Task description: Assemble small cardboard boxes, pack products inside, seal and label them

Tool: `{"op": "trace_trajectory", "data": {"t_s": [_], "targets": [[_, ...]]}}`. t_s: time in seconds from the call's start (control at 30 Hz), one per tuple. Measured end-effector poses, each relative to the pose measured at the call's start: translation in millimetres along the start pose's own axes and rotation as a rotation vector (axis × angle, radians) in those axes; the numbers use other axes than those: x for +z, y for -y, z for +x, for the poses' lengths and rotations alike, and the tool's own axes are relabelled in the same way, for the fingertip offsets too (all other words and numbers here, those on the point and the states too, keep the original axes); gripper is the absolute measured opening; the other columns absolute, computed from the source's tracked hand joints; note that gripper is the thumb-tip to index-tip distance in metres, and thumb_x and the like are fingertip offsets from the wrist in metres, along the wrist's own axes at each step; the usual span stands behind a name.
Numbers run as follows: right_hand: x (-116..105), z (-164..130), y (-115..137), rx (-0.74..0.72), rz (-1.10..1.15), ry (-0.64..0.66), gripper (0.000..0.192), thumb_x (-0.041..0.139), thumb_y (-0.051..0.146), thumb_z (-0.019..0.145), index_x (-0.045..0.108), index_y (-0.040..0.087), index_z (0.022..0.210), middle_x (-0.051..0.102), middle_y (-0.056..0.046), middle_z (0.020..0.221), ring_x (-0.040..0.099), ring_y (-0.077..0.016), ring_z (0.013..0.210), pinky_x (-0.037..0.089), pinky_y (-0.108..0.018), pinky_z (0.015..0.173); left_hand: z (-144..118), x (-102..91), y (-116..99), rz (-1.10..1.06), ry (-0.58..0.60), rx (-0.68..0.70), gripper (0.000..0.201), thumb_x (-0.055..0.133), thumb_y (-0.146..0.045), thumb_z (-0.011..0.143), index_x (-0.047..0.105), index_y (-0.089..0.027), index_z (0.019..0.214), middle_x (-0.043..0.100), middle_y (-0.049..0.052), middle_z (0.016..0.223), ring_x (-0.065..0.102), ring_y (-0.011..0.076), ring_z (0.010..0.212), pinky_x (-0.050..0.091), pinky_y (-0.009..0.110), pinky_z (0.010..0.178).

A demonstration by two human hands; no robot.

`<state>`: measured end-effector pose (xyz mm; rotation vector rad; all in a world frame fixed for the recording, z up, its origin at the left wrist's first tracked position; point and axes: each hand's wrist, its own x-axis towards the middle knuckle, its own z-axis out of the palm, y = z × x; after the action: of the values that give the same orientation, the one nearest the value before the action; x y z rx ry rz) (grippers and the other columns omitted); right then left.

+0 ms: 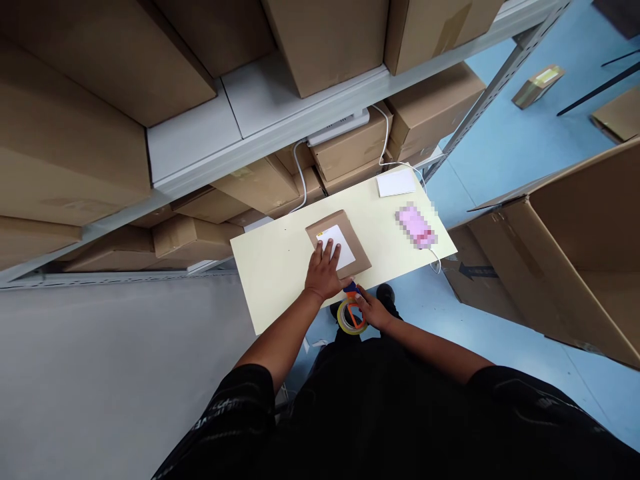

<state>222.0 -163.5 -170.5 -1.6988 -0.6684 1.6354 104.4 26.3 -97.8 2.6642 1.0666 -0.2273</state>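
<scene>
A small cardboard box with a white sheet on its upper face lies on the pale yellow table. My left hand rests on the box with its fingers spread, the fingertips over the sheet and the thumb near the box's front edge. Just in front of that edge, my right hand is closed on a tape dispenser in blue and orange, which carries a roll of clear yellowish tape. The dispenser's head is close to the box's near side; whether tape is stuck there I cannot tell.
Behind the table stands a shelf rack packed with cardboard boxes. A white pad and a pink, blurred-out object with a cable lie on the table's right part. A large open carton stands at the right.
</scene>
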Motion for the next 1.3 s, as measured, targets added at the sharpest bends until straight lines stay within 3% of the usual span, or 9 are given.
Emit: {"op": "trace_trajectory", "data": {"t_s": [0.3,0.43,0.5,0.6,0.73,0.83,0.97,1.2,1.3], "targets": [[-10.6,11.0,-7.4,-0.01,0.081,-0.111,0.082,0.056,0.071,0.091,0.042,0.025,0.158,0.061,-0.007,0.147,0.056,-0.0288,0.138,0.04,-0.049,0.121,-2.9,-1.5,-29.6,-0.012,0.02,-0.242,0.112,0.056,-0.073,0.086,0.012,-0.009,0.166,0.0,0.017,0.174,-0.009,0.0397,0.159,0.021,0.052,0.126],[-20.1,13.7,-7.0,-0.036,0.087,-0.116,0.079,0.062,0.071,0.089,0.049,0.027,0.154,0.06,-0.006,0.148,0.052,-0.0301,0.142,0.037,-0.051,0.123,-0.7,-19.7,-24.6,-0.036,0.148,-0.269,0.106,0.057,-0.067,0.088,0.014,-0.011,0.166,0.002,0.016,0.174,-0.004,0.0426,0.159,0.026,0.051,0.125],[-23.0,14.0,-5.1,-0.034,0.091,-0.119,0.079,0.064,0.07,0.088,0.051,0.027,0.152,0.061,-0.006,0.148,0.051,-0.0312,0.143,0.035,-0.052,0.124,1.0,-33.7,-6.8,-0.019,0.265,-0.184,0.101,0.063,-0.06,0.087,0.018,-0.016,0.166,0.004,0.014,0.174,0.002,0.0437,0.159,0.029,0.05,0.123],[-24.2,13.5,-3.6,-0.029,0.093,-0.122,0.079,0.065,0.07,0.087,0.052,0.027,0.152,0.062,-0.006,0.147,0.052,-0.0322,0.142,0.035,-0.053,0.124,7.0,-53.4,29.5,0.091,0.375,0.091,0.099,0.074,-0.04,0.082,0.021,-0.029,0.165,0.005,0.011,0.175,0.016,0.0427,0.157,0.038,0.049,0.115],[-22.8,14.2,-6.5,-0.018,0.118,-0.118,0.079,0.066,0.07,0.086,0.053,0.027,0.151,0.062,-0.006,0.147,0.052,-0.031,0.142,0.034,-0.051,0.125,21.3,-61.6,65.9,0.187,0.3,0.387,0.088,0.071,-0.053,0.085,0.034,-0.031,0.162,0.03,0.015,0.168,0.034,0.0398,0.147,0.025,0.053,0.12],[-26.3,17.1,-7.1,0.009,0.195,-0.089,0.079,0.066,0.07,0.086,0.052,0.027,0.151,0.06,-0.006,0.149,0.054,-0.0296,0.14,0.038,-0.05,0.123,27.5,-54.1,70.5,0.164,0.218,0.448,0.083,0.061,-0.066,0.088,0.041,-0.028,0.159,0.044,0.017,0.158,0.041,0.0392,0.139,0.021,0.053,0.121],[-47.6,24.0,5.7,0.061,0.327,-0.103,0.079,0.07,0.067,0.084,0.054,0.027,0.15,0.066,-0.006,0.142,0.062,-0.0278,0.131,0.047,-0.049,0.116,22.6,-41.3,48.0,0.175,0.127,0.301,0.087,0.059,-0.071,0.086,0.045,-0.022,0.156,0.053,0.022,0.142,0.047,0.0417,0.128,0.03,0.054,0.112],[-102.1,39.0,53.3,0.131,0.388,-0.102,0.061,0.078,0.049,0.084,0.065,0.025,0.139,0.075,-0.006,0.126,0.071,-0.0264,0.115,0.055,-0.045,0.109,8.6,-37.5,-19.3,0.193,0.086,-0.128,0.083,0.05,-0.073,0.09,0.051,-0.011,0.144,0.058,0.024,0.124,0.057,0.0382,0.107,0.042,0.048,0.093],[-112.3,44.1,63.7,0.145,0.371,-0.095,0.054,0.078,0.045,0.085,0.069,0.023,0.134,0.076,-0.007,0.123,0.073,-0.027,0.112,0.057,-0.045,0.106,10.9,-44.8,-25.0,0.172,0.093,-0.174,0.078,0.058,-0.072,0.087,0.054,-0.013,0.138,0.059,0.023,0.127,0.057,0.0393,0.111,0.043,0.05,0.096]]}}
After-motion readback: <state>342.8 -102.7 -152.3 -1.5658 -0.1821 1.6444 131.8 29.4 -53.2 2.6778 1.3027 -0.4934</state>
